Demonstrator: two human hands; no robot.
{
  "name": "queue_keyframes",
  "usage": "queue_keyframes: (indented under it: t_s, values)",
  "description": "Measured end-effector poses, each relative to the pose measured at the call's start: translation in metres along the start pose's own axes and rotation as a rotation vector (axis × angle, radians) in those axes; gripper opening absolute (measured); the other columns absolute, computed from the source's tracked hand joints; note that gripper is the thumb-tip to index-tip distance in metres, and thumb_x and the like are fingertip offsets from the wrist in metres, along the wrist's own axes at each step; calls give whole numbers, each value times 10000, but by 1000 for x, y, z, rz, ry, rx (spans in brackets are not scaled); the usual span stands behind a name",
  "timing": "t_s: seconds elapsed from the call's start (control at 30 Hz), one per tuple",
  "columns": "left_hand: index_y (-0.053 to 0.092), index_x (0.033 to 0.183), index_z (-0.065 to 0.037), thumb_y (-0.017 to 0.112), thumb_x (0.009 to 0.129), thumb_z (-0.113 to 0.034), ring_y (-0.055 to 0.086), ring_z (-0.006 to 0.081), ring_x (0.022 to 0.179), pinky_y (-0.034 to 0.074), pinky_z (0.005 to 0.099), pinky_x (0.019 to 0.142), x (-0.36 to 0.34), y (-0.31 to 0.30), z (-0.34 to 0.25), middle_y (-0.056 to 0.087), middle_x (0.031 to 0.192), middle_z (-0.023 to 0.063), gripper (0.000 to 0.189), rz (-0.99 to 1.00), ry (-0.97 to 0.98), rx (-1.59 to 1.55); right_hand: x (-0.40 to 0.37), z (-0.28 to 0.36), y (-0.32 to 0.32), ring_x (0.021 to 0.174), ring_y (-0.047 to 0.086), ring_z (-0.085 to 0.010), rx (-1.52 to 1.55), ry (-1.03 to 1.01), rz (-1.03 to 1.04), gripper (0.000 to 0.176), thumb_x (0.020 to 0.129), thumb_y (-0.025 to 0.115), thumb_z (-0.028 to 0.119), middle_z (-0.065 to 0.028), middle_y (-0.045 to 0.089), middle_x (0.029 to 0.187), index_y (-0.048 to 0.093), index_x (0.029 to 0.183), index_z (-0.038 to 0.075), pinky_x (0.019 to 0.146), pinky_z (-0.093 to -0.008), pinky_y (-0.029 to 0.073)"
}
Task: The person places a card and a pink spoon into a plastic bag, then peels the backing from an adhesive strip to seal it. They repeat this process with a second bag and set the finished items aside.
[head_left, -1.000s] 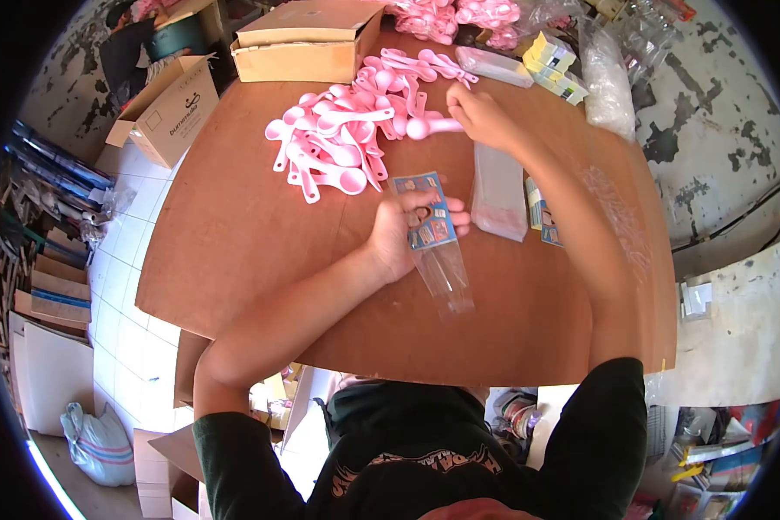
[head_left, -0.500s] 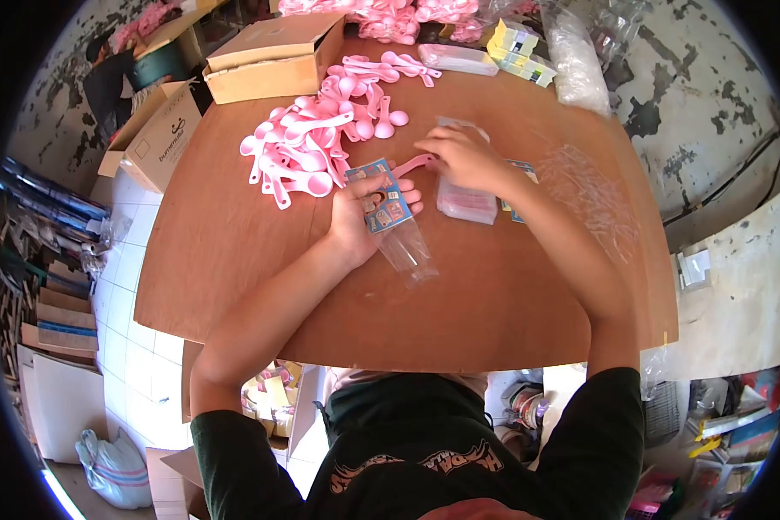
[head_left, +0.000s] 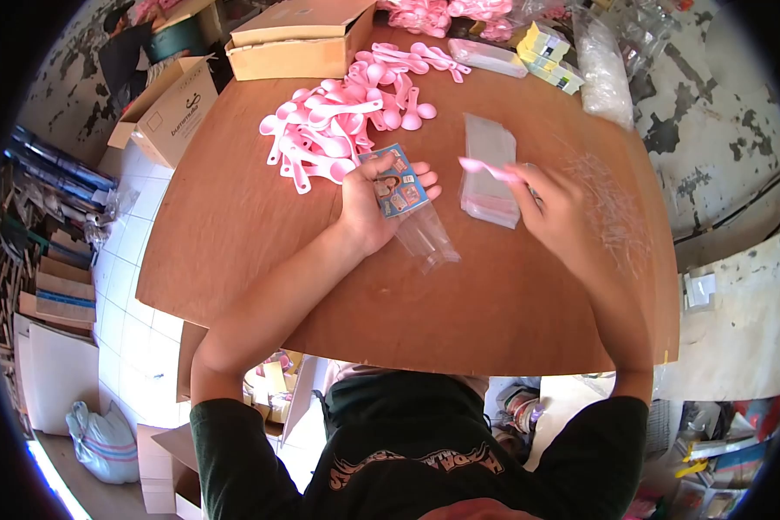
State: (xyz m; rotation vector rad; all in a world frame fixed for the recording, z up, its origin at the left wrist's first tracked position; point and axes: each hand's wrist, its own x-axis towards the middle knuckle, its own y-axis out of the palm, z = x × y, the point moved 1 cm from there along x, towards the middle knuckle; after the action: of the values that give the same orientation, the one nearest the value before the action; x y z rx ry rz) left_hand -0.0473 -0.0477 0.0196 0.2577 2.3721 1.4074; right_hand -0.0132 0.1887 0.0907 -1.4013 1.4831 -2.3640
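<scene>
My left hand (head_left: 368,204) is palm up, with its thumb pressing a blue printed card (head_left: 400,184) against the fingers. A clear plastic bag (head_left: 428,241) hangs from the card's lower end over the table. In my right hand (head_left: 556,212) a pink measuring spoon (head_left: 487,169) is pinched by one end and points left. It is held above a stack of clear plastic bags (head_left: 487,134). Left of the stack, beyond my left hand, lies a heap of pink spoons (head_left: 325,121). My right hand hides part of what lies beneath it.
Thin clear strips (head_left: 611,195) are scattered at the table's right. Along the back stand a cardboard box (head_left: 295,56), yellow card packs (head_left: 548,56) and a roll of clear plastic (head_left: 604,69). A person (head_left: 123,56) is at the far left, near an open carton (head_left: 178,108).
My right hand has moved right and toward me with the spoon, away from the card. The view has shifted slightly. My left hand still holds the card and bag.
</scene>
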Motion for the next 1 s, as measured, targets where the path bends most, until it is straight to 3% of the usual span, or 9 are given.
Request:
queue_keyframes:
  t_s: [0.1,0.17,0.27,0.57,0.67,0.77,0.8,0.87,1.0]
  values:
    - [500,1043,13,468,918,-256,616,350,969,508,500,923,1,2,-4,598,1030,211,299,-28,7,-54,-38,37,-30,659,618,-228,-109,-110,84,172,782,673,4,-103,630,752,686,952,20,556,-312,485]
    - [497,1042,20,458,922,-260,614,352,973,506,501,926,1,3,-6,598,1029,212,307,-50,10,-70,-68,46,-33,643,591,-217,-180,-380,11,216,731,698,22,-53,578,706,693,946,39,550,-302,486]
    - [493,1040,20,443,929,-266,611,354,978,501,502,932,1,4,-4,597,1027,214,311,-80,3,-90,-82,68,-35,673,568,-176,-219,-586,-35,282,683,705,49,-9,502,679,702,962,94,520,-291,466]
    - [487,1016,-12,419,956,-273,610,350,985,492,517,939,-17,13,13,601,1025,216,276,-34,-36,-84,-62,76,6,875,556,-198,-313,-489,-283,206,719,716,102,-7,601,871,716,921,141,646,-305,533]
    - [499,1061,18,430,968,-430,605,318,1005,480,482,963,-24,15,20,609,1010,187,463,50,-142,-48,-51,78,13,952,574,-226,-328,-483,-267,163,731,720,123,-36,639,978,710,894,123,677,-341,546]
    - [502,1097,42,431,961,-472,596,305,1029,473,463,969,-29,18,20,612,1008,179,537,88,-185,54,-43,79,14,961,604,-250,-293,-515,-206,181,724,712,86,-88,645,1041,691,901,59,699,-370,545]
    - [477,1155,27,434,952,-506,588,305,1050,464,461,964,-19,8,22,588,1089,178,572,141,-203,69,-37,81,9,932,619,-255,-187,-451,-169,207,706,708,51,-103,646,1022,679,909,24,704,-374,544]
    - [451,1189,17,442,948,-511,577,309,1070,463,459,955,-22,12,18,562,1129,179,581,147,-119,98,-26,86,-6,839,647,-276,-7,-302,-92,249,676,684,-33,-130,646,952,646,921,-59,704,-375,541]
    - [375,1294,-40,492,941,-443,504,284,1142,404,434,972,-16,6,19,445,1260,135,549,14,71,158,14,106,-70,856,646,-307,-18,-96,-52,228,702,698,-2,-148,650,928,658,922,-43,707,-373,531]
